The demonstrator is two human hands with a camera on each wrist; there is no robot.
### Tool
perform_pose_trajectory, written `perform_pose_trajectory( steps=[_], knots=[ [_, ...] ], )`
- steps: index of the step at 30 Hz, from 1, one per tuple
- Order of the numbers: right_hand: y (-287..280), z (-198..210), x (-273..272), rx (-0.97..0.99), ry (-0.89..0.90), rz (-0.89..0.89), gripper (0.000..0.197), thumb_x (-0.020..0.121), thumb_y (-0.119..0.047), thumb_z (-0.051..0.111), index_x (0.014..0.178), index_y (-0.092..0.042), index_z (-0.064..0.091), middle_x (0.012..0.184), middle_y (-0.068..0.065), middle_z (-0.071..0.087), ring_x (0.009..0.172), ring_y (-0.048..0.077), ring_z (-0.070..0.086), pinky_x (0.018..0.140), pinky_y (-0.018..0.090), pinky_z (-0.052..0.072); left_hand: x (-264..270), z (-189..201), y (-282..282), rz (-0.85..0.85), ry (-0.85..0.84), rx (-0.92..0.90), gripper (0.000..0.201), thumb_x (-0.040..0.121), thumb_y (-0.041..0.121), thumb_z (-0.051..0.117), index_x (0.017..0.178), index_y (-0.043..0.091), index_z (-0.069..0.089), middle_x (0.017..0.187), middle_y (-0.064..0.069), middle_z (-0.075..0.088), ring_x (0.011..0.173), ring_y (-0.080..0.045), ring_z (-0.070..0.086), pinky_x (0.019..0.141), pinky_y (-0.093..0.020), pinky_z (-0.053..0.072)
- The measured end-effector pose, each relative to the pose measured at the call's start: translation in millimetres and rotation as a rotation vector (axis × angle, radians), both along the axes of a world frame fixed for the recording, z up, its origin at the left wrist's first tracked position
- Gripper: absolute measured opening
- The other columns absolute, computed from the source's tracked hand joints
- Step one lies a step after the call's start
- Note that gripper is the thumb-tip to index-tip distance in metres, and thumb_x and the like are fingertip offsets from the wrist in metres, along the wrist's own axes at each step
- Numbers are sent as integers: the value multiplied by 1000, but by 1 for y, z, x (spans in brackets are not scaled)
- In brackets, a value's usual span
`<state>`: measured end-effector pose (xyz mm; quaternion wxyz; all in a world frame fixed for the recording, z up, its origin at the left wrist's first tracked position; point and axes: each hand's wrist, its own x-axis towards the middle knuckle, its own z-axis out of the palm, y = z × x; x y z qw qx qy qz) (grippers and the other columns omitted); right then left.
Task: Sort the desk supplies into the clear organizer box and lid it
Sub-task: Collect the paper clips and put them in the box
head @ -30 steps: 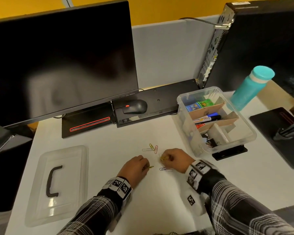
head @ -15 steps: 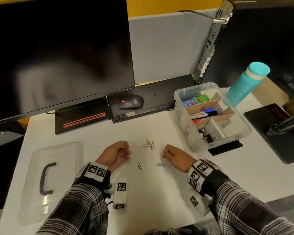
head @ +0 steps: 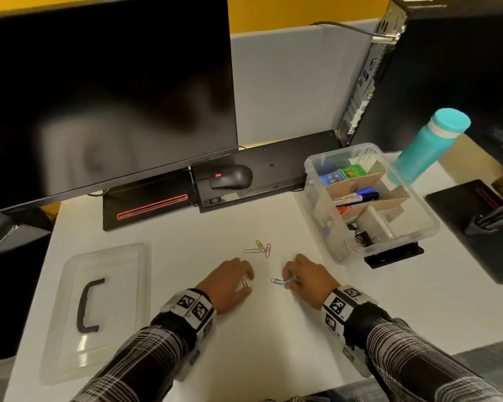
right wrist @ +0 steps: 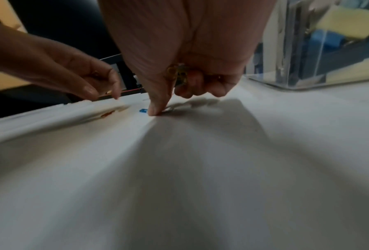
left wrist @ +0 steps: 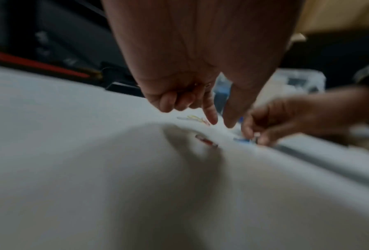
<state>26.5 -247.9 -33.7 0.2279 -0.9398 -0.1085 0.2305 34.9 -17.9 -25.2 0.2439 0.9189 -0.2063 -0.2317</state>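
Several coloured paper clips lie on the white desk. My left hand (head: 249, 283) hovers with index and thumb spread on either side of a dark red clip (head: 244, 283) (left wrist: 207, 141); its other fingers are curled, and glints of a clip show among them. My right hand (head: 286, 281) pinches a blue clip (head: 277, 281) against the desk with the thumb (right wrist: 154, 110), while its curled fingers keep yellow clips (right wrist: 177, 74) in the palm. Three more clips (head: 259, 248) lie just beyond both hands. The clear organizer box (head: 418, 236) stands at right, its lid (head: 114, 256) lies at left.
Cardboard dividers split the box, which holds markers (head: 357, 197), small coloured boxes (head: 343, 175) and binder clips (head: 363, 237). A teal bottle (head: 427, 146) stands behind it. A monitor (head: 108, 91), its base, a mouse (head: 231, 177) and a black keyboard line the back.
My left hand moved away to the left, then came back to the dark red clip. My right hand lowered its fingertips onto the blue clip.
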Motion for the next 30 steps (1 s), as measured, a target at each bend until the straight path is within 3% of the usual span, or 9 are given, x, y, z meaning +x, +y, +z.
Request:
perform_pose_trajectory(
  steps=[4,7,12,15,18,21,24,27,30],
  knots=[
    [8,-2,-6,-140,-73,91,18,97,-25,43,107,-12,52,112,5,47,88,27,57,76,33,35,5,-4,1,-78,-57,111,19,91,27,54,108,19,56,108,-1,53,103,-17,49,86,-25,38],
    [9,-2,-5,-88,-23,48,15,97,-21,42,102,-10,51,107,7,49,85,27,55,78,33,38,7,-8,7,-35,-50,73,16,91,31,54,102,20,58,105,1,56,101,-16,50,84,-25,38],
    [-7,1,5,649,220,-475,17,93,-6,49,79,-14,53,76,2,59,60,8,51,63,23,40,5,-8,9,-12,-96,40,16,92,30,53,100,18,61,91,11,52,82,-2,48,75,-16,36],
    [-8,10,13,1105,415,-832,21,90,6,43,84,-9,56,69,6,56,54,14,43,54,24,35,12,-4,7,328,168,-348,15,84,30,56,84,18,65,76,12,57,66,1,52,65,-9,39],
    [-5,20,16,1301,527,-950,22,86,8,37,83,-6,54,65,10,50,56,19,45,55,27,38,23,12,6,828,618,-977,16,82,21,54,68,15,52,62,1,43,53,-12,42,53,-23,35],
    [-1,16,16,1094,470,-913,18,89,2,44,76,-8,52,62,7,48,55,19,44,53,26,40,33,29,8,873,793,-1333,19,64,28,58,68,15,45,63,1,41,56,-14,39,57,-27,29],
    [3,2,11,491,223,-493,17,85,-21,66,80,-16,51,67,-3,50,60,11,45,56,21,37,36,32,6,840,823,-1385,15,74,30,42,69,16,43,64,1,46,55,-13,38,53,-25,31],
    [15,-6,2,116,64,-140,20,86,-30,63,89,-20,46,86,-3,52,77,15,48,67,25,37,42,27,-4,884,763,-1171,22,90,24,38,72,14,48,60,2,41,49,-10,34,44,-21,28],
    [24,-5,2,36,-40,-16,14,93,-27,51,95,-14,52,105,8,55,90,20,48,79,30,40,52,18,-12,626,327,-589,15,96,17,45,89,15,58,64,5,40,52,-8,36,49,-19,30]
  ],
)
